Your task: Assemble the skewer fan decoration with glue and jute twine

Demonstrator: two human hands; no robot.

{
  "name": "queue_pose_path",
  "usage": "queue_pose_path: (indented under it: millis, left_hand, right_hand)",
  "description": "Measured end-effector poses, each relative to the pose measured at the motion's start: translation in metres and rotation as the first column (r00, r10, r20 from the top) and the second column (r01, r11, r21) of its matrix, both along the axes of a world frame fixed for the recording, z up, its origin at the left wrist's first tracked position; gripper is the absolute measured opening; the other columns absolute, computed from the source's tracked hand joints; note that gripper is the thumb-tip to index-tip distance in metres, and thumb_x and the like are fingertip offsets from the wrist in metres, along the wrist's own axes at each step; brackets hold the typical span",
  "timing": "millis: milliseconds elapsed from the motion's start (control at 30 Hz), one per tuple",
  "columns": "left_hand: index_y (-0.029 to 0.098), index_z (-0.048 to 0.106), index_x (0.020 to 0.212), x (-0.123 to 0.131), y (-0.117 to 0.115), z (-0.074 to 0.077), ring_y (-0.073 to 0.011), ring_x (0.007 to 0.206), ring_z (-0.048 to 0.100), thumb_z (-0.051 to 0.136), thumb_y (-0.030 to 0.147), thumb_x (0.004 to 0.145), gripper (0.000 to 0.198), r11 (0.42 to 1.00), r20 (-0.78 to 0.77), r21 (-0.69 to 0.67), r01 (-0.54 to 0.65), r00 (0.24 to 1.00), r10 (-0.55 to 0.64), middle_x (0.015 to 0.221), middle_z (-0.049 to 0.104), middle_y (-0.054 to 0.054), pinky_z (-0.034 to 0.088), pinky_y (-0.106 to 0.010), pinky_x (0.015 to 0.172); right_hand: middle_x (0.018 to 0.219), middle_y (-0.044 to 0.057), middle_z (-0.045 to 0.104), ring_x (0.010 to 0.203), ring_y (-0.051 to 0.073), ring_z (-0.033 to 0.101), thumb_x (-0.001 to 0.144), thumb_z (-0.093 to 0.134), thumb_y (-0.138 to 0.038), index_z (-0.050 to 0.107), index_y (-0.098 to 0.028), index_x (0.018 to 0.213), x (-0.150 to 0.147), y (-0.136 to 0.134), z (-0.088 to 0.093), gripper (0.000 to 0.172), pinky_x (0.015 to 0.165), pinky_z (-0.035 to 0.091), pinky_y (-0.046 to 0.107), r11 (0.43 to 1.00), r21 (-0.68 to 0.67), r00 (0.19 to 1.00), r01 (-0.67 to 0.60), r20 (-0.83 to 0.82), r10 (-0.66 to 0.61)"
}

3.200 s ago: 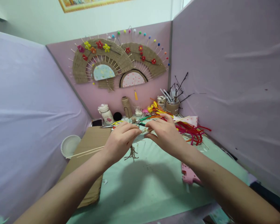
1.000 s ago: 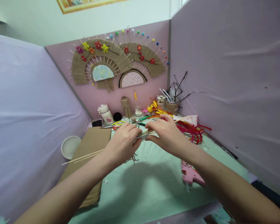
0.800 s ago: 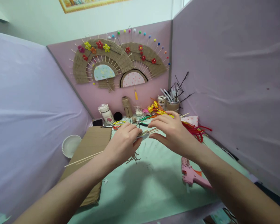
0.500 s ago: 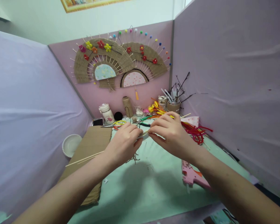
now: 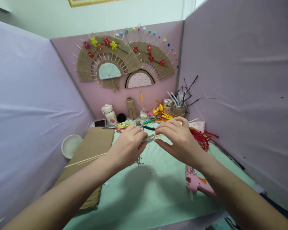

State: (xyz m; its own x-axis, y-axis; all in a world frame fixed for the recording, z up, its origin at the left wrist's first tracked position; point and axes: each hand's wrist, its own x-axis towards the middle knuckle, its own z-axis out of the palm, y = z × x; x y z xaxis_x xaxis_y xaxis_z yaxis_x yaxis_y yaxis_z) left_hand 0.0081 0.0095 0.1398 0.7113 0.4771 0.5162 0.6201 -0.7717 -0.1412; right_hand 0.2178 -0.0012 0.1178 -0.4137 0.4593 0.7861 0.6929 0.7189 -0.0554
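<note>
My left hand [image 5: 129, 143] is closed over a small bundle of thin wooden sticks [image 5: 158, 136], whose ends poke out past the fingertips; the rest is hidden under the hand. Facing it, my right hand [image 5: 176, 137] has thumb and fingers apart around the stick ends, without visibly pinching them. Frayed twine ends [image 5: 138, 161] show below my left hand. Two more thin sticks [image 5: 86, 159] stretch across the cardboard sheet [image 5: 99, 140] and pass behind my left forearm.
A pink glue gun [image 5: 196, 183] lies beneath my right forearm. Pliers [image 5: 148, 127], a twine spool [image 5: 131, 108], a white bottle [image 5: 109, 115] and red pipe cleaners [image 5: 201, 139] stand or lie at the back. A white paper plate [image 5: 71, 146] is at left. Decorated twine fans [image 5: 86, 68] hang behind.
My right thumb and fingers have parted from their pinch at the stick ends, and more of the sticks shows between the hands. My left hand keeps its grip. The view has shifted slightly.
</note>
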Motion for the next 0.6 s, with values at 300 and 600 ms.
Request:
queue_pose_path:
  millis: [300,600]
  left_hand:
    - [0.015,0.067,0.090,-0.002,0.006,0.008,-0.0208,0.078,0.058,0.057,0.021,0.090,0.011,0.999,0.025,-0.032,-0.009,1.000,0.010,0.081,0.068,-0.007,0.048,-0.034,0.072]
    - [0.019,0.073,0.094,-0.006,0.042,0.051,-0.0162,0.076,0.064,0.067,0.025,0.082,0.015,0.973,0.126,-0.230,-0.025,0.990,0.055,0.085,0.075,-0.002,0.047,-0.028,0.069]
  right_hand:
    - [0.092,0.001,0.077,0.085,0.016,0.070,0.093,0.057,-0.015,0.065,-0.022,0.090,0.003,0.018,0.006,0.011,0.106,0.032,0.041,0.989,-0.041,0.987,-0.142,0.067,0.144]
    - [0.080,-0.002,0.075,0.071,0.016,0.064,0.085,0.066,-0.016,0.068,-0.021,0.081,-0.002,0.055,0.060,0.007,0.097,0.041,0.037,0.976,-0.179,0.982,-0.126,0.116,0.148]
